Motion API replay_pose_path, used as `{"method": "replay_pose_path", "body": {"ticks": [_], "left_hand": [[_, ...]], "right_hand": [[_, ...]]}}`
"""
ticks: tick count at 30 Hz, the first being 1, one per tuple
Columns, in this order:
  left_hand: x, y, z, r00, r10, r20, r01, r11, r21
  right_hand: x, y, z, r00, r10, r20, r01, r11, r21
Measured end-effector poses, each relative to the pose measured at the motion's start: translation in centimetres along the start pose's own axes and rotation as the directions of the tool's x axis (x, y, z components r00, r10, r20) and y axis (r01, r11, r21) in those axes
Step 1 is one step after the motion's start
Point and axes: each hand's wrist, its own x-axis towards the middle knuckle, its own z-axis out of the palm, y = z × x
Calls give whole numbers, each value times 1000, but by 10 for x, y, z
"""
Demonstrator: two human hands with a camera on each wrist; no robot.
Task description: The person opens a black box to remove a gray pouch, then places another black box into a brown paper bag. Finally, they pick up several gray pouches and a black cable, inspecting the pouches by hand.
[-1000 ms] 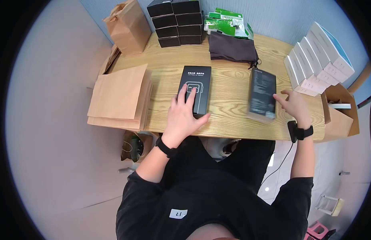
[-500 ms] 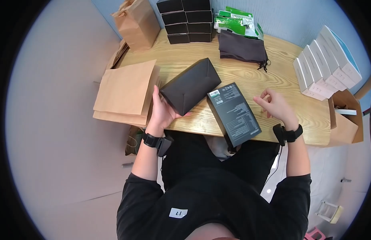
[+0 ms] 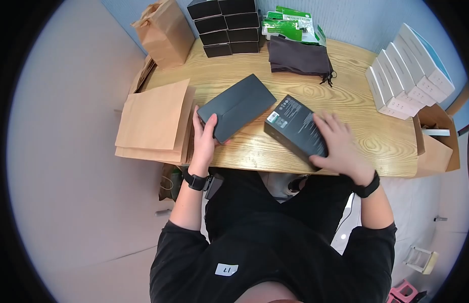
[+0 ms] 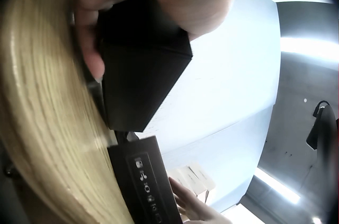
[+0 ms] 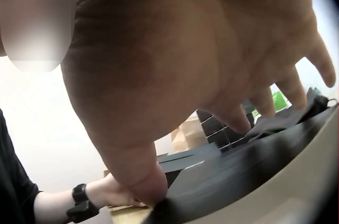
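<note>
My left hand holds a plain dark box by its lower left end, thumb on top and the other fingers beneath. In the left wrist view the box fills the space between thumb and fingers. Beside it, a black printed box with white text and a barcode label lies at an angle near the table's front edge. Over its right side is my right hand, slightly blurred, thumb at the near end. The right wrist view shows that hand's fingers spread and extended.
Flat brown paper bags lie at the left, an upright one behind. Black boxes, green packets and dark pouches stand along the back. White boxes are at the right, above an open carton.
The left hand went from lying on one box to gripping it, turned plain side up. The printed box moved left and turned; the right hand followed and came over it.
</note>
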Motion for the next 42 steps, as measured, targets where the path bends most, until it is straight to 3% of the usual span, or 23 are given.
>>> {"method": "replay_pose_path", "body": {"ticks": [1, 3, 5, 7, 10, 13, 17, 19, 20, 21, 22, 23, 25, 29, 32, 35, 37, 38, 40, 41, 42], "left_hand": [[1, 0, -5, 1000, -1, -3, 1, 1000, -1], [5, 3, -18, 989, -57, 133, 59, 998, -9], [6, 4, -20, 984, -91, 151, 94, 996, -13], [9, 2, -26, 952, -183, 247, 174, 983, 57], [7, 3, -24, 926, -231, 300, 217, 973, 79], [6, 6, -22, 875, -331, 354, 320, 943, 91], [6, 3, -15, 870, -318, 376, 323, 945, 51], [4, 5, -11, 874, -323, 363, 324, 944, 62], [4, 4, -10, 873, -324, 363, 324, 944, 63], [4, 4, -9, 870, -325, 370, 326, 943, 62], [3, 3, -7, 867, -326, 378, 328, 943, 61], [3, 3, -6, 866, -326, 379, 329, 942, 61], [1, 2, -3, 859, -314, 405, 322, 945, 51], [-2, -3, 6, 872, -297, 390, 310, 950, 30], [0, -9, 5, 873, -283, 398, 305, 952, 7], [1, -10, 4, 871, -289, 397, 285, 956, 71], [7, -23, -1, 916, 9, 401, -115, 964, 240], [8, -20, -1, 916, 11, 400, -116, 964, 238], [8, -11, 0, 900, -74, 429, -160, 860, 485], [7, -12, 0, 901, -72, 427, -161, 860, 484], [6, -15, 2, 907, 26, 420, -293, 755, 587]], "right_hand": [[1, 14, 1, 1000, -2, 2, 2, 1000, 0], [2, 38, 6, 1000, 12, 12, -13, 999, 37], [5, 48, 5, 1000, 18, 3, -18, 995, 98], [10, 61, 8, 995, -83, -52, 93, 966, 242], [12, 59, 1, 995, -97, -31, 102, 951, 293], [13, 56, 5, 990, -117, -75, 131, 964, 232], [13, 55, 11, 984, -87, -154, 118, 973, 199], [14, 68, 15, 954, -62, -294, 198, 866, 459], [17, 78, 23, 954, -61, -294, 197, 866, 459], [21, 89, 31, 948, 126, -294, 94, 769, 632], [23, 98, 38, 917, 307, -255, 8, 625, 780], [22, 100, 38, 916, 309, -255, 6, 626, 780], [21, 102, 38, 919, 395, -8, -155, 379, 913], [25, 87, 41, 905, 424, -4, -164, 358, 919], [27, 82, 42, 898, 435, -70, -136, 425, 895], [29, 80, 37, 905, 424, -43, -121, 352, 928], [29, 82, 35, 915, 402, -26, -128, 351, 927], [30, 87, 35, 916, 401, -27, -127, 354, 927], [31, 105, 38, 946, 317, -62, -114, 507, 854], [31, 110, 39, 947, 314, -63, -112, 510, 853], [32, 113, 40, 945, 325, -41, -137, 504, 853]]}}
